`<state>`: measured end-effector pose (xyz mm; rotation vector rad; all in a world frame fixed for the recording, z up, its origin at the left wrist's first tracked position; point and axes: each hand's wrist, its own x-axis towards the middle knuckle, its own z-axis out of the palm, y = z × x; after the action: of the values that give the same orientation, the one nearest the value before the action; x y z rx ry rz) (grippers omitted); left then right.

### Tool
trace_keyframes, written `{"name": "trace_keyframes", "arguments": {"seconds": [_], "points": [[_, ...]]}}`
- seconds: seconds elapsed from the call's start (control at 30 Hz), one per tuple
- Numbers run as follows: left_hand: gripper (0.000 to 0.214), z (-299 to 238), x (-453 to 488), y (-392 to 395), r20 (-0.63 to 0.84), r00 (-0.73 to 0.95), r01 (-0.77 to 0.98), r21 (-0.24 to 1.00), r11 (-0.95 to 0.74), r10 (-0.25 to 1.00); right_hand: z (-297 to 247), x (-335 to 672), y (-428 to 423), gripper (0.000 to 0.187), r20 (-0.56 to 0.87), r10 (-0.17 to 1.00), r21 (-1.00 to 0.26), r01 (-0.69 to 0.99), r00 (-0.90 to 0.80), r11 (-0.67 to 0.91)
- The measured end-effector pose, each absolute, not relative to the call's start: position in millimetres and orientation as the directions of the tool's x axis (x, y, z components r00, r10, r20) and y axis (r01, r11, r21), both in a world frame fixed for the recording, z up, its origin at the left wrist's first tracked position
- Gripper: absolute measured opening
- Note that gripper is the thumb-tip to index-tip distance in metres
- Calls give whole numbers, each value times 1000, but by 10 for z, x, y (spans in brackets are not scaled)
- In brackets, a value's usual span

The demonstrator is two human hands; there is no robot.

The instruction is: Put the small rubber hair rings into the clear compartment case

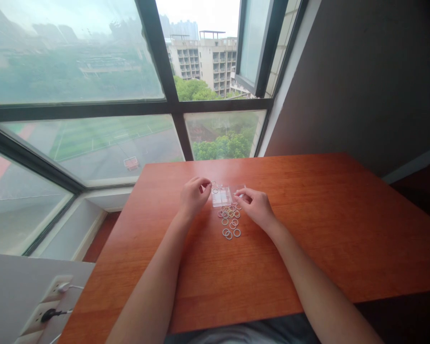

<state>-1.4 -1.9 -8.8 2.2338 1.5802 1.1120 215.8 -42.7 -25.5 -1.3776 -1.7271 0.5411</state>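
The left hand (195, 197) is placed at nine o'clock of a small clear box (222, 204), with thumb and forefinger bent in toward each other beside its edge; whether anything is gripped there cannot be told. The right hand (255, 204) is placed at three o'clock, its fingertips gathered in a pinch close to the box's opposite side; a pale speck is seen at the tips, but whether it is a ring or part of the box cannot be told. Between the hands the box is rested on the reddish wooden counter (297, 248), and a pale ring (215, 190) is seen at its eleven o'clock corner. At six o'clock from the box, pale and pastel rings (225, 222) are spread, overlapping nearest to it and looser toward the near edge, where a linked-looking pair (227, 234) is set beside a lone ring (237, 232)

The step in hand is judged to be the handling of single rings at the box; for any next move a fine pinch would be called for, with one ring parted from its overlapping neighbours and the light box kept steady

Farther out, the window frame (174, 107) is seen from ten to twelve o'clock, a dark wall (365, 86) at two, and sockets (39, 317) at eight, below the counter's side
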Motion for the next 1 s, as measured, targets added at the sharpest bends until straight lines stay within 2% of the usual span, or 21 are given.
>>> {"name": "trace_keyframes", "arguments": {"seconds": [0.23, 0.4, 0.67, 1.0], "points": [[11, -188, 15, 8, 412, 164, 739, 551, -388, 896, -254, 2157, -427, 13, 301, 951, -757, 589, -68, 282], [12, -231, 16, 11, 371, 139, 765, 548, -337, 918, -270, 2136, -452, 10, 194, 958, -732, 618, -212, 285], [12, -233, -11, 8, 398, 160, 764, 529, -369, 903, -236, 2053, -530, 10, 134, 935, -672, 663, -328, 329], [11, -199, 9, -14, 387, 154, 769, 530, -356, 909, -296, 2023, -530, 12, 118, 936, -632, 701, -333, 329]]}}
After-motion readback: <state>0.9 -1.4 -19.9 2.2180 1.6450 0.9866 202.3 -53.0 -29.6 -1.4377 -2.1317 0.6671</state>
